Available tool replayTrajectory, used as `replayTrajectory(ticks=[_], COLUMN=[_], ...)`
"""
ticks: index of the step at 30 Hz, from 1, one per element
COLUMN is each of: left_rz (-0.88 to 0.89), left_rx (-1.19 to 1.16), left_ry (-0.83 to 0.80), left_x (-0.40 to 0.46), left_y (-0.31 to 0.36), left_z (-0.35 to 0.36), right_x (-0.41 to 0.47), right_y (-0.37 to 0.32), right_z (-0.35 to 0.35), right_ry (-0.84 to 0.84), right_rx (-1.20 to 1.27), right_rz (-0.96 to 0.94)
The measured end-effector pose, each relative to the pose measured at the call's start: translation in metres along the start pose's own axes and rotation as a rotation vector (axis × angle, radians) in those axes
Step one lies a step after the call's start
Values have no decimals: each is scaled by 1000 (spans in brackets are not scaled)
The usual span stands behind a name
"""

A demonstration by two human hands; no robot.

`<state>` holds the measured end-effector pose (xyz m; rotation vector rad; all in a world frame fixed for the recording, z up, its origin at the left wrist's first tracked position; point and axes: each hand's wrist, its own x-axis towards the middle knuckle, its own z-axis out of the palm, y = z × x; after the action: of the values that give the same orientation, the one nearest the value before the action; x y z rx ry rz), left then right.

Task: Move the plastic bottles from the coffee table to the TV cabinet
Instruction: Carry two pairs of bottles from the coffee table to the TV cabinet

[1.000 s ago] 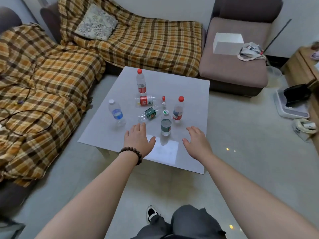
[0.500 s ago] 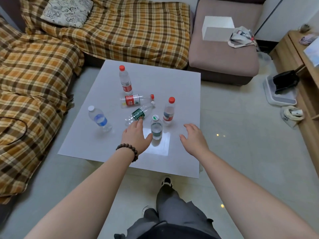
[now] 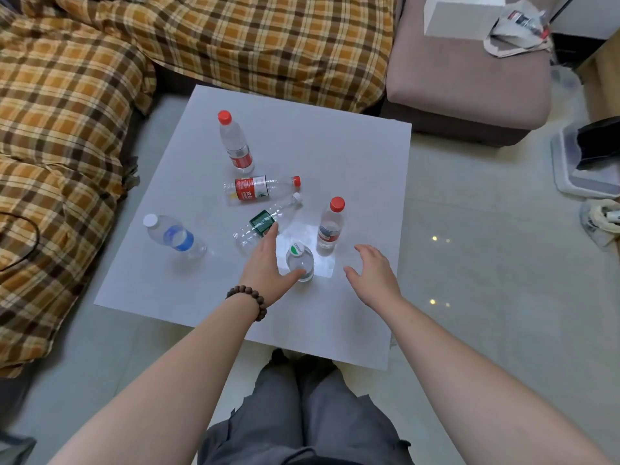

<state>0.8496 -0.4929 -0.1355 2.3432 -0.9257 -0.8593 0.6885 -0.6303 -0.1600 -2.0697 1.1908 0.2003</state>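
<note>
Several plastic bottles stand or lie on the white coffee table (image 3: 352, 156). A green-and-white-capped bottle (image 3: 299, 260) stands nearest me. My left hand (image 3: 266, 266), with a bead bracelet, is open beside it, thumb touching its lower side. My right hand (image 3: 372, 273) hovers open to its right, apart from it. A red-capped bottle (image 3: 330, 223) stands just behind. A green-label bottle (image 3: 265, 221) and a red-label bottle (image 3: 258, 189) lie on their sides. Another red-capped bottle (image 3: 235, 146) stands farther back. A blue-label bottle (image 3: 174, 234) stands at the left.
A plaid-covered sofa (image 3: 67, 112) wraps the table's left and far sides. A brown seat (image 3: 469, 82) with a white box (image 3: 463, 15) is at the back right. A wooden cabinet edge (image 3: 604, 75) and a grey tray (image 3: 577, 169) sit at the right on the tiled floor.
I have stepped closer to the table. My left hand moved forward to the green-and-white-capped bottle and now touches it; my right hand moved in toward it.
</note>
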Motion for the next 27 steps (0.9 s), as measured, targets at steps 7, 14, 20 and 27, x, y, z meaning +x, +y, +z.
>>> replayTrajectory(ticks=[7, 14, 20, 27], left_rz=[-60, -112, -100, -30], left_rx=[-169, -232, -144, -94], left_ry=[-42, -177, -166, -140], left_x=[44, 82, 89, 79], left_y=[-29, -52, -52, -24], left_z=[25, 58, 58, 30], right_x=[71, 132, 141, 100], right_y=[-7, -14, -16, -9], right_z=[10, 32, 35, 7], right_ry=[88, 155, 158, 273], right_rx=[172, 417, 441, 461], right_rz=[43, 57, 43, 77])
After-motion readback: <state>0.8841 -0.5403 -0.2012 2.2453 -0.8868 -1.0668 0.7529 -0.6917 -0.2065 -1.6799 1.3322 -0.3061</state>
